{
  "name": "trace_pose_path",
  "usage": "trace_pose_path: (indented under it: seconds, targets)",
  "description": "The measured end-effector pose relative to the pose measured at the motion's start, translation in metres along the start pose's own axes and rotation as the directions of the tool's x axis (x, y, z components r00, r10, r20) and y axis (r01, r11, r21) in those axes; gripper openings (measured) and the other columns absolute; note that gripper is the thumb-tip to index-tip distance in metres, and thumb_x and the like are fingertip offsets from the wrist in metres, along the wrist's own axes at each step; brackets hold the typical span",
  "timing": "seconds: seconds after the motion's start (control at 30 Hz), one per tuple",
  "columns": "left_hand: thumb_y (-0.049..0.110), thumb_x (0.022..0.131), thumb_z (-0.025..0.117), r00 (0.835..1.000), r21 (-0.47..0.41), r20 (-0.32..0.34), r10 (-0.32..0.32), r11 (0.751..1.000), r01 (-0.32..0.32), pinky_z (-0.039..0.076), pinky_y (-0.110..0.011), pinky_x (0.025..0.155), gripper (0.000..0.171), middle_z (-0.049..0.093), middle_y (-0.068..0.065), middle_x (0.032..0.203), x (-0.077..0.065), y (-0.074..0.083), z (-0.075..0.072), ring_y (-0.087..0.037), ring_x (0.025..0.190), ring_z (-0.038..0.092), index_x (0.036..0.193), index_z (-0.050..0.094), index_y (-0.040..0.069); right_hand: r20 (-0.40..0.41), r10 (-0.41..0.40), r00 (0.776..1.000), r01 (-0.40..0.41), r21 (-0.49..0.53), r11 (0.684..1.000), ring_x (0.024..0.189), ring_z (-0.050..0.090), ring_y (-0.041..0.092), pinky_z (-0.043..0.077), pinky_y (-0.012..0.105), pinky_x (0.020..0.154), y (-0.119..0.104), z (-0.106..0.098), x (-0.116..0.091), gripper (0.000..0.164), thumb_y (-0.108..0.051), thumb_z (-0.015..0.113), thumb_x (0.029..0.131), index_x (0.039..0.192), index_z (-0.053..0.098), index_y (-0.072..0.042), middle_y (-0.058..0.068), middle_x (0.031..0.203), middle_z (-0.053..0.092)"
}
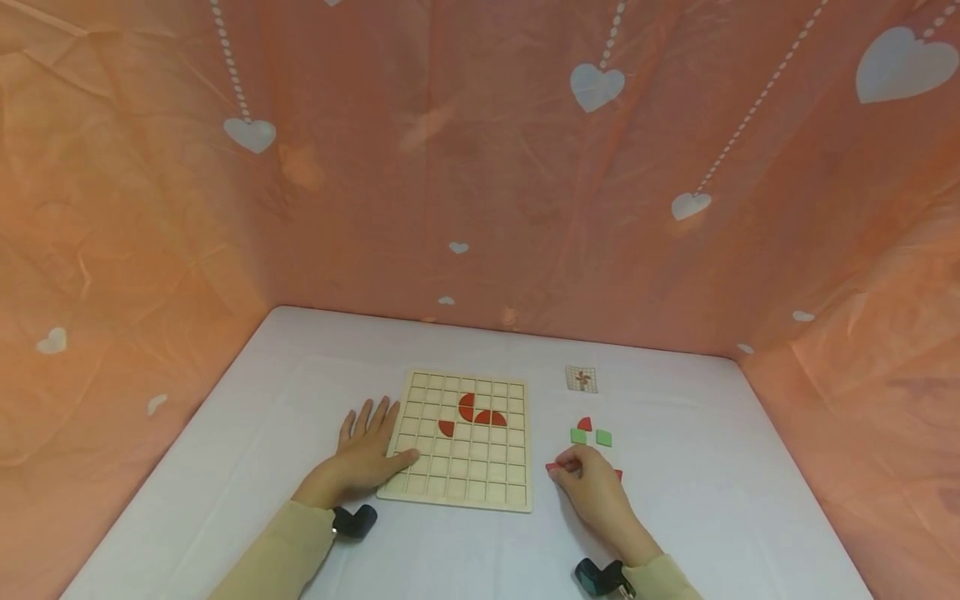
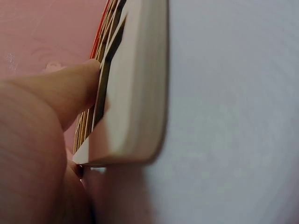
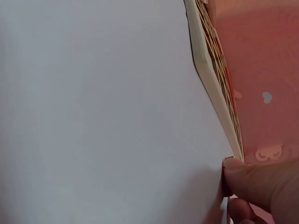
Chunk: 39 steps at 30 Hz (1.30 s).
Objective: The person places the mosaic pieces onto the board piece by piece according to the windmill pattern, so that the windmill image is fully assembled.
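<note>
Pinching a red piece (image 1: 551,467), likely light, rigid, best edge-held, the right hand (image 1: 592,491) sits right of the board (image 1: 477,472), left hand (image 1: 366,457) spread.

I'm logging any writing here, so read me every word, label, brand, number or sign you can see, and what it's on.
No words, labels, brands or numbers can be read.
Board, red pieces: no visible lettering.
Card: red figure on a grid; finer marks too small.
Backdrop: printed hearts, no readable lettering.
</note>
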<state>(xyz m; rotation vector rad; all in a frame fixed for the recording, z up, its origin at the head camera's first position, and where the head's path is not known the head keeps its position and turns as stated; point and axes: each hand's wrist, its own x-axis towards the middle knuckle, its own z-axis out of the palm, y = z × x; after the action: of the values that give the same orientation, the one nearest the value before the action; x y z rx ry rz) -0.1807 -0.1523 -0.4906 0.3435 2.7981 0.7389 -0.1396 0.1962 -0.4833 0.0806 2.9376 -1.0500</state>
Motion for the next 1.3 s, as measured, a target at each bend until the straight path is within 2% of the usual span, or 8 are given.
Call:
trace_pose_path:
  seconds: [0.17,0.37,0.6,0.83,0.93,1.1,1.3]
  targets:
    - [0.052,0.093,0.054,1.000,0.006,0.007,-0.008,1.000,0.008,-0.013,-0.057,0.110,0.093,0.001,-0.024,0.159,0.001,-0.002,0.001,-0.042,0.144,-0.011,0.152,0.011,-0.004,-0.006,-0.007,1.000,0.007,0.006,1.000,0.078,0.049,0.015,0.041,0.031,0.066,-0.001,0.003,0.001,0.015,-0.020,0.075,0.086,0.094,0.065,-0.013,-0.001,0.091,0.059]
    - [0.052,0.093,0.055,1.000,0.001,0.013,-0.011,1.000,0.011,-0.012,-0.057,0.109,0.093,0.001,-0.024,0.159,-0.001,-0.004,0.001,-0.042,0.144,-0.011,0.152,0.010,-0.004,0.004,-0.035,0.999,0.035,0.022,0.999,0.085,0.051,0.015,0.046,0.031,0.073,-0.002,0.007,0.001,0.018,-0.011,0.075,0.085,0.099,0.065,-0.015,-0.003,0.094,0.060]
    - [0.053,0.093,0.054,1.000,-0.007,0.006,-0.011,1.000,0.011,-0.013,-0.057,0.109,0.093,0.001,-0.023,0.159,0.000,-0.007,0.001,-0.041,0.144,-0.012,0.153,0.011,-0.004,0.040,-0.072,0.997,0.070,0.043,0.997,0.082,0.051,0.015,0.045,0.030,0.071,-0.004,0.008,0.002,0.018,-0.006,0.071,0.086,0.099,0.064,-0.016,-0.004,0.091,0.059]
    - [0.057,0.092,0.053,1.000,-0.002,0.011,-0.015,1.000,0.015,-0.013,-0.057,0.110,0.095,0.000,-0.022,0.160,0.001,-0.008,0.002,-0.040,0.144,-0.012,0.153,0.010,-0.002,0.056,-0.091,0.994,0.085,0.114,0.990,0.081,0.053,0.014,0.047,0.030,0.074,-0.004,-0.001,0.012,0.013,-0.006,0.063,0.092,0.097,0.065,-0.018,-0.005,0.086,0.060]
    - [0.057,0.092,0.052,1.000,0.004,0.009,-0.016,1.000,0.016,-0.012,-0.057,0.110,0.095,0.001,-0.022,0.159,0.001,-0.007,0.001,-0.040,0.144,-0.012,0.153,0.010,-0.002,0.054,-0.088,0.995,0.080,0.142,0.987,0.079,0.053,0.015,0.047,0.029,0.070,-0.010,-0.005,0.020,0.012,-0.006,0.062,0.093,0.099,0.066,-0.016,-0.003,0.086,0.060]
    - [0.056,0.092,0.053,1.000,-0.006,0.006,-0.009,1.000,0.009,-0.012,-0.057,0.110,0.094,0.002,-0.023,0.159,0.000,-0.007,0.001,-0.041,0.144,-0.011,0.153,0.011,-0.002,0.119,-0.090,0.989,0.069,0.174,0.982,0.077,0.053,0.017,0.047,0.028,0.063,-0.027,0.001,0.034,0.011,-0.011,0.060,0.095,0.103,0.065,-0.016,-0.001,0.088,0.059]
    - [0.059,0.091,0.052,1.000,-0.031,-0.006,0.003,1.000,-0.003,-0.014,-0.054,0.110,0.096,0.001,-0.021,0.160,0.001,-0.007,0.004,-0.038,0.144,-0.012,0.154,0.010,0.000,0.177,-0.169,0.970,0.132,0.201,0.971,0.082,0.053,0.017,0.045,0.031,0.070,-0.050,0.019,0.043,0.007,-0.014,0.060,0.096,0.102,0.064,-0.018,-0.001,0.092,0.059]
